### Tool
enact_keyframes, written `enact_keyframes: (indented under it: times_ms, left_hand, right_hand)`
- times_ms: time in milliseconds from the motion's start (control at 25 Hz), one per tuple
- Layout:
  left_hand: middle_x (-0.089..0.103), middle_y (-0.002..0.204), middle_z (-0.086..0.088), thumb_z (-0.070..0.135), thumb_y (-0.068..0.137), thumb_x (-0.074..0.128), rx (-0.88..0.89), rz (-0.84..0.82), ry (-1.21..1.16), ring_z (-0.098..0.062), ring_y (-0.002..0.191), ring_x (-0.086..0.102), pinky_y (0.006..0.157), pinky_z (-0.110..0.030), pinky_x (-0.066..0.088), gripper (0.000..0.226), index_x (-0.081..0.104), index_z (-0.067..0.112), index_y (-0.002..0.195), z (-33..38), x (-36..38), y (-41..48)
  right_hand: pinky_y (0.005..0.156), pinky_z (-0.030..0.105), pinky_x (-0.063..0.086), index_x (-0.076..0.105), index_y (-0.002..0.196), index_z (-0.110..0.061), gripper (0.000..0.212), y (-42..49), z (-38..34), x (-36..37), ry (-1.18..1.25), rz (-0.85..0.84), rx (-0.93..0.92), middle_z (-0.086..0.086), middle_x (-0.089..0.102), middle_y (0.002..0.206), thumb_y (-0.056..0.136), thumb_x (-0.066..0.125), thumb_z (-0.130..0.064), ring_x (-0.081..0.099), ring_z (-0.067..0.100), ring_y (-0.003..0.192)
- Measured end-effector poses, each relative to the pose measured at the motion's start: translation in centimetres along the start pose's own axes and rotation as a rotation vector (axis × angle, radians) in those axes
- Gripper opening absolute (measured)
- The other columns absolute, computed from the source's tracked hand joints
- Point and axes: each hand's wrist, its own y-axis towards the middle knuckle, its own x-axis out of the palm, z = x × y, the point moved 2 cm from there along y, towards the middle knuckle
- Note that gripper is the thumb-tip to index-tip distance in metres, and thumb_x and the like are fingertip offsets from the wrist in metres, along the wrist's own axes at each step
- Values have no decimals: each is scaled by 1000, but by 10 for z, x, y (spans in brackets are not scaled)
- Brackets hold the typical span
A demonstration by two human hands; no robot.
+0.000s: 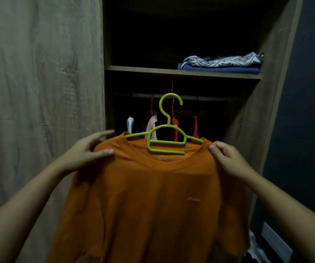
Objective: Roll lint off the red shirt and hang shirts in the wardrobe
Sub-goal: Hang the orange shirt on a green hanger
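Note:
An orange shirt (153,196) hangs on a lime-green plastic hanger (167,137) that I hold up in front of the open wardrobe. My left hand (84,152) pinches the shirt's left shoulder, thumb on the front. My right hand (229,160) grips the right shoulder the same way. The hanger's hook points up, just below the dark rail (191,97) and apart from it. Behind the shirt, red garments (174,130) and a pale pink one (152,124) hang from the rail.
A shelf (143,70) above the rail carries a folded blue cloth (219,69) with a patterned white one (227,60) on top. A closed wood-grain wardrobe door (39,92) stands at left, a dark wall (308,111) at right.

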Motion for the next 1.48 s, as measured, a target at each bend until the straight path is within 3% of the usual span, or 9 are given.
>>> enact_keyframes:
  times_ms: [120,320,440,520,640,800,960,1240,1480]
  left_hand:
    - [68,93,12,69,74,55,56,68,4,-6,85,65,68,-19,54,36,66,42,96,4,13,2]
    - [69,79,5,53,80,51,71,306,152,-5,76,64,65,-33,52,34,70,25,87,30,48,10]
    - [71,80,-4,58,80,45,90,382,368,-23,76,66,67,-38,53,41,67,26,91,62,99,29]
    - [70,83,-6,56,87,43,91,392,475,-29,79,65,69,-41,54,38,64,26,95,78,133,43]
    - [68,87,-5,51,92,38,65,390,566,-30,85,65,68,-35,51,35,59,24,98,101,176,60]
    - [68,92,-3,53,93,32,50,272,517,-28,90,63,68,-34,48,39,58,25,104,130,213,76]
    - [68,84,-6,62,89,29,10,105,311,-34,93,61,76,-38,48,50,62,25,81,133,222,126]
    - [66,102,-15,30,91,49,-55,237,396,-36,102,60,78,-35,43,31,62,8,107,108,251,262]
    - [41,138,-24,25,91,53,-257,206,156,-38,125,43,101,-40,38,66,20,1,143,84,281,349]
  right_hand:
    - [81,39,52,64,94,-36,42,2,-4,-10,-45,-4,22,-5,68,91,81,42,-69,65,14,89]
    - [90,36,45,61,109,-22,21,8,-19,1,-341,167,9,5,58,106,89,57,-26,55,23,104]
    - [72,18,43,64,97,-18,12,7,-38,22,-162,108,73,-2,63,91,90,55,-20,59,13,84]
    - [81,22,47,63,97,-18,13,8,-36,33,83,-1,266,-1,66,94,92,52,-22,62,13,87]
    - [89,31,50,61,90,-22,13,13,-16,29,338,-39,453,2,66,93,94,49,-22,63,18,97]
    - [65,22,40,60,84,-17,23,29,11,6,451,63,581,1,59,81,97,43,-27,55,12,76]
    - [56,23,36,56,115,-7,31,52,37,-27,446,138,706,5,62,95,96,44,-29,55,13,75]
    - [42,19,41,59,92,-1,14,103,115,-46,212,236,698,15,59,75,82,50,-5,54,22,57]
    - [53,26,39,62,93,-9,21,140,141,-52,131,140,575,13,59,79,81,44,-6,54,23,62]
